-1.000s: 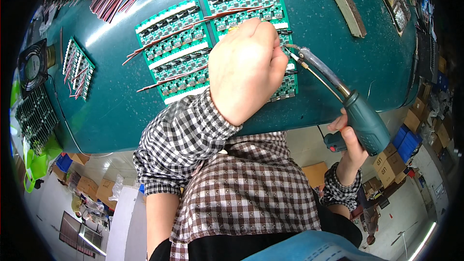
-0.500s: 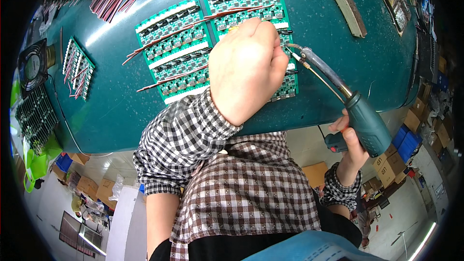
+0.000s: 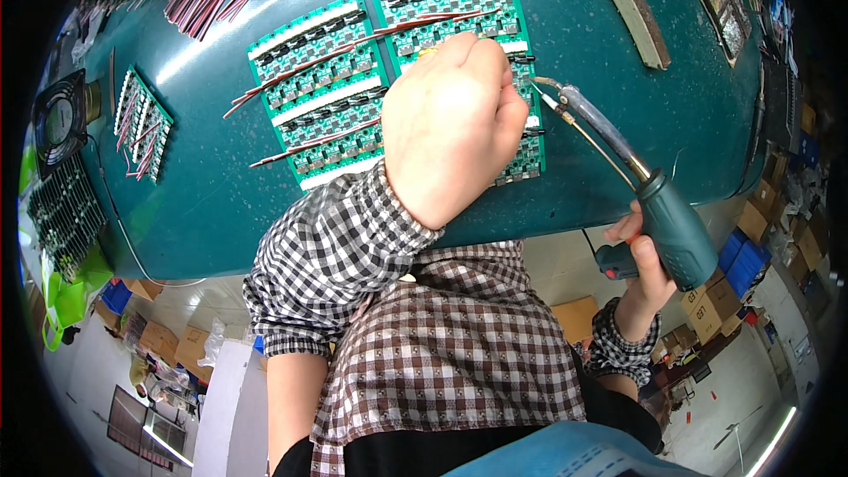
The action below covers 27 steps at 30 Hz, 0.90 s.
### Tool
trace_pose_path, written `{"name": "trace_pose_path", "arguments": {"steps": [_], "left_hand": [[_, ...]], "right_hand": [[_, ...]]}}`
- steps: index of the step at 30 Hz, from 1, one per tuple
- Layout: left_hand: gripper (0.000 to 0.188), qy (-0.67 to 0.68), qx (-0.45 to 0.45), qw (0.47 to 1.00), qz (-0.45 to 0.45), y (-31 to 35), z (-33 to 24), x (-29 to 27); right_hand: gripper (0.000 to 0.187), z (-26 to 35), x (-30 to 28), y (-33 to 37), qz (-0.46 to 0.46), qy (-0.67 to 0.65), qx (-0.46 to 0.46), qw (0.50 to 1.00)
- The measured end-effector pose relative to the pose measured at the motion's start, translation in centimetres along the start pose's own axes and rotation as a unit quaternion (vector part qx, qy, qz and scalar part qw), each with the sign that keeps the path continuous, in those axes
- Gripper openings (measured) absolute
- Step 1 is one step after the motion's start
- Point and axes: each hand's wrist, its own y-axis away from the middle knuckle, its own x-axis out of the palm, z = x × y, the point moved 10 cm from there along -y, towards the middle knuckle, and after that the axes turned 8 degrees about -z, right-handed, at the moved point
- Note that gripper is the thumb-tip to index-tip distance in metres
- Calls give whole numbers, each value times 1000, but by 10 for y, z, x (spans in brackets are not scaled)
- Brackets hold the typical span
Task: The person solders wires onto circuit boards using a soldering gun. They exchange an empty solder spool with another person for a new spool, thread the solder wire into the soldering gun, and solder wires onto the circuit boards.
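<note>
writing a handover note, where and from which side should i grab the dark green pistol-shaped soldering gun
Probably by the dark green handle, from the person's side: it juts sideways off the thick body, while the bent metal tip points away.

Circuit boards (image 3: 309,82) and a soldering gun (image 3: 675,228) show a workshop.

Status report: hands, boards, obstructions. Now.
Right hand holds green soldering gun, tip near the right circuit board's edge. Left hand over that board, fingers mostly hidden. Reddish wires lie across boards; left hand blocks part of view.
</note>
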Motion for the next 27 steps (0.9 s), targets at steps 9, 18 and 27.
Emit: {"name": "trace_pose_path", "arguments": {"steps": [9,18,27], "left_hand": [[11,-3,6,1000,-2,1,-3,0],[11,-23,13,1000,-12,10,-2,1],[13,-9,46,998,-37,-6,-21,-7]], "right_hand": [[49,2,-3,3,-23,-4,-3,1000],[34,-7,-1,8,11,-47,19,999],[37,13,-12,-2,-17,-65,8,998]]}}
